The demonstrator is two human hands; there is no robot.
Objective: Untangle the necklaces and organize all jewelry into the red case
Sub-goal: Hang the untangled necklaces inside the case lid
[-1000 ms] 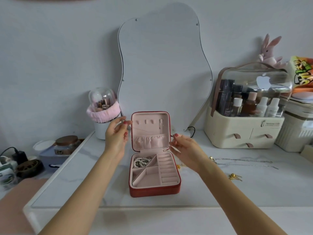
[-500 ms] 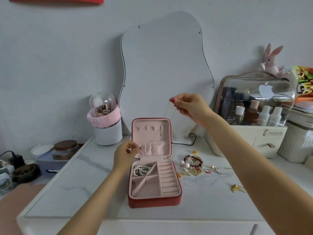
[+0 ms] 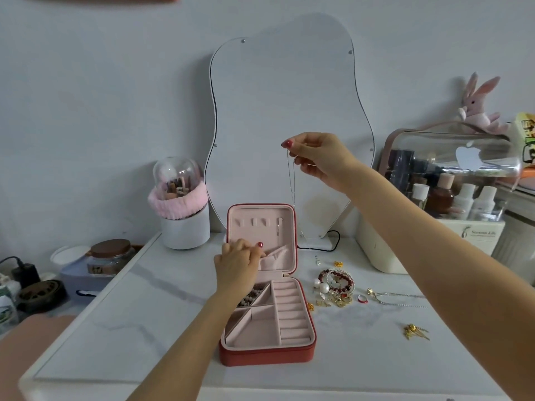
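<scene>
Necklaces first: in the head view, our right hand [image 3: 317,157] is raised in front of the mirror [image 3: 283,111], its grip pinching a thin silver chain [image 3: 291,180] that hangs straight down towards the open lid of the red case [image 3: 266,354]. Our left hand [image 3: 238,263] sits at the lid's gathered pocket [image 3: 275,256], fingers curled and pinching its edge. One compartment of the case already holds a beaded bracelet [image 3: 253,295]. On the tabletop [image 3: 144,328] just right of the case lie a heap of bracelets, pearls and gold pieces [image 3: 335,287], a second silver necklace [image 3: 399,299] and, farther right, gold earrings [image 3: 415,331].

We judge the risk lies in the dangling chain: it could snag on the lid's hooks or rim as we lower it, or bunch and knot in the pocket. A loosened pinch would drop it behind the case, near the black cable [image 3: 327,247].
</scene>
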